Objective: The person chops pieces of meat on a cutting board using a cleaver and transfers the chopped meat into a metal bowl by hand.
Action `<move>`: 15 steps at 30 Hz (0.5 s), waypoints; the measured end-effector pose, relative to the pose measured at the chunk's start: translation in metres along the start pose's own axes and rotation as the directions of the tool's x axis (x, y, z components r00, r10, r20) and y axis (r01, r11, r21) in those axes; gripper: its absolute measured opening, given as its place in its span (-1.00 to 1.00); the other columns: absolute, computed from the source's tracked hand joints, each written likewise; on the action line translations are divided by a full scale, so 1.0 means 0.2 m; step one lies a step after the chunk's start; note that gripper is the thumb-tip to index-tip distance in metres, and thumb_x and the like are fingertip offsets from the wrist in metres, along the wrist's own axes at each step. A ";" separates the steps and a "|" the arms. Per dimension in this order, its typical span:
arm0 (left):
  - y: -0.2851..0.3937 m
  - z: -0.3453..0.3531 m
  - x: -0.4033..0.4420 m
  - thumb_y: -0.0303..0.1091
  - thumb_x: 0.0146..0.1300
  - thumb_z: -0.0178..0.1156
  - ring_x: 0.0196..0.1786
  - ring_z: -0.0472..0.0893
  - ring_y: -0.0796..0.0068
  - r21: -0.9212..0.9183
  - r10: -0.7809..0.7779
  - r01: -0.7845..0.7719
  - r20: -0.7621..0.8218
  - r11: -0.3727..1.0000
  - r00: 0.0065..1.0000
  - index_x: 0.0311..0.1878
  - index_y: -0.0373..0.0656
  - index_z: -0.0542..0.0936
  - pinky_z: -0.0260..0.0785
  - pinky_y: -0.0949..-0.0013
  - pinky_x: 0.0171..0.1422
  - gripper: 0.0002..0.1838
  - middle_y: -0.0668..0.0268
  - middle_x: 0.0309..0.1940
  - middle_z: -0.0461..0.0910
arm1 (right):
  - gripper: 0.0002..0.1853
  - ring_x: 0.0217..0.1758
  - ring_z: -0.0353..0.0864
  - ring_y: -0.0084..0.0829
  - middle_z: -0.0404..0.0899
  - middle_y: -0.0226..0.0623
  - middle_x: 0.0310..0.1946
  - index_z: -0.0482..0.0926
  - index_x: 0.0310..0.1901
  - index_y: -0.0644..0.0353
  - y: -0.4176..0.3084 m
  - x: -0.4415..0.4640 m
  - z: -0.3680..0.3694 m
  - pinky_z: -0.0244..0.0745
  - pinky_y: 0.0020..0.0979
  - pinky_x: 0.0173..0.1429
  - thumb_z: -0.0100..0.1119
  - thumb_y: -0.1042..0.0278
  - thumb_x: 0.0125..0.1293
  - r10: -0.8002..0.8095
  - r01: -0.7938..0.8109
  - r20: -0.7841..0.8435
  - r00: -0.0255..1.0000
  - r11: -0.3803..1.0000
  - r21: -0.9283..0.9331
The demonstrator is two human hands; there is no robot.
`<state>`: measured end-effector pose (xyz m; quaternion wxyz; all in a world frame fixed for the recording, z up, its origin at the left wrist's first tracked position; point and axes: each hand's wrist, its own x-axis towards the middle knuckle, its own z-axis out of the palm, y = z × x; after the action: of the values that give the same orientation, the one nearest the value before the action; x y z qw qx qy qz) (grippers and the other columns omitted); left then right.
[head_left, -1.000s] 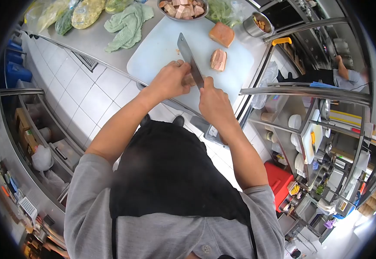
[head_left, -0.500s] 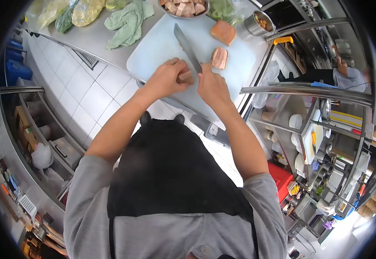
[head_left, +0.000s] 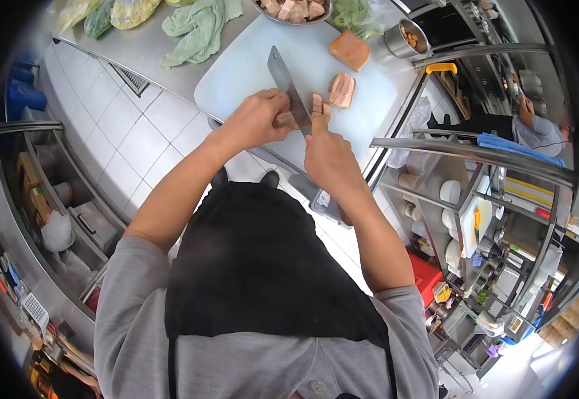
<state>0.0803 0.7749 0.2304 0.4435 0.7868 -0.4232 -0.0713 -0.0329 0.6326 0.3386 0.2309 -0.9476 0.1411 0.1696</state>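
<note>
My right hand [head_left: 333, 156] is closed around the handle of a kitchen knife [head_left: 284, 78], whose wide blade points away from me over the pale cutting board [head_left: 236, 66]. On the blade's left side, my left hand [head_left: 256, 118] grips a piece of pork [head_left: 285, 120], partly hidden by the fingers. Small cut pork pieces [head_left: 317, 104] lie just right of the blade, beyond my right hand. Farther right sit a layered pork chunk [head_left: 341, 90] and a larger pork block [head_left: 349, 50] with its tan skin side up.
Behind the board stands a metal bowl [head_left: 296, 20] of pork chunks. A metal container [head_left: 406, 38] holds brownish pieces at the right. A green towel [head_left: 203, 33] and bagged vegetables [head_left: 133, 12] lie left. Another person [head_left: 536, 126] works beyond the metal rail at right.
The knife has shifted slightly toward me and stands more on edge. Cut pork pieces now show to the right of its blade. My left hand still grips pork.
</note>
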 end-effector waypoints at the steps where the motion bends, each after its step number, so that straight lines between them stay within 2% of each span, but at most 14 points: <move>1: 0.00 0.00 0.00 -0.41 -0.06 0.44 -0.19 0.63 -0.03 -0.006 0.004 -0.004 0.001 1.000 1.000 -0.23 -0.29 0.55 0.55 0.07 -0.08 -0.66 0.08 -0.29 0.60 | -0.73 -0.21 0.68 0.34 0.66 0.33 -0.34 0.29 0.05 0.44 0.01 0.03 0.03 0.52 0.22 -0.01 0.01 0.48 0.42 0.012 -0.012 -0.018 1.000 1.000 0.000; 6: -0.04 0.01 -0.01 -0.46 -0.04 0.45 -0.21 0.65 0.02 -0.035 0.032 -0.033 -0.033 0.999 0.999 -0.19 -0.30 0.56 0.56 0.12 -0.10 -0.67 0.08 -0.29 0.60 | -0.73 -0.13 0.66 0.36 0.64 0.37 -0.28 0.31 0.03 0.43 0.05 0.18 0.24 0.52 0.23 0.00 0.05 0.47 0.41 0.036 -0.031 -0.092 0.995 0.998 0.051; 9: -0.02 0.02 -0.04 -0.45 -0.03 0.45 -0.19 0.66 0.03 -0.099 0.001 -0.004 -0.033 0.995 0.999 -0.17 -0.30 0.57 0.57 0.12 -0.08 -0.65 0.09 -0.26 0.61 | -0.72 -0.13 0.65 0.37 0.65 0.36 -0.28 0.33 0.06 0.41 0.12 0.24 0.23 0.51 0.23 -0.01 0.06 0.44 0.42 -0.128 0.148 -0.238 0.963 0.986 0.069; 12: -0.04 0.00 -0.06 -0.42 -0.04 0.44 -0.15 0.67 -0.01 -0.171 -0.037 0.027 -0.051 0.985 0.998 -0.19 -0.29 0.58 0.56 0.08 -0.05 -0.66 0.09 -0.23 0.63 | -0.75 -0.18 0.65 0.38 0.66 0.35 -0.30 0.35 0.04 0.38 0.11 0.19 0.17 0.50 0.24 -0.02 0.05 0.42 0.45 -0.208 0.215 -0.323 0.923 0.976 -0.013; 14: -0.04 0.03 -0.09 -0.43 -0.04 0.44 -0.18 0.67 0.01 -0.229 -0.036 0.017 -0.082 0.973 0.996 -0.21 -0.29 0.58 0.56 0.11 -0.06 -0.68 0.09 -0.24 0.63 | -0.65 -0.16 0.64 0.40 0.66 0.32 -0.31 0.30 0.16 0.41 0.04 0.08 0.10 0.49 0.24 0.01 0.05 0.40 0.46 -0.103 0.113 -0.210 0.972 0.993 0.039; 15: -0.03 0.02 -0.08 -0.43 -0.04 0.43 -0.18 0.67 0.02 -0.186 -0.031 0.018 -0.069 0.982 0.997 -0.21 -0.30 0.57 0.56 0.11 -0.06 -0.68 0.09 -0.24 0.63 | -0.60 -0.15 0.64 0.41 0.66 0.31 -0.31 0.28 0.22 0.42 0.02 0.04 0.08 0.49 0.24 0.03 0.05 0.39 0.47 -0.049 0.058 -0.147 0.988 0.997 0.058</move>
<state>0.0712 0.7862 0.2194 0.5288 0.7494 -0.3888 -0.0874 -0.0311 0.6352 0.3210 0.2540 -0.9532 0.1374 0.0893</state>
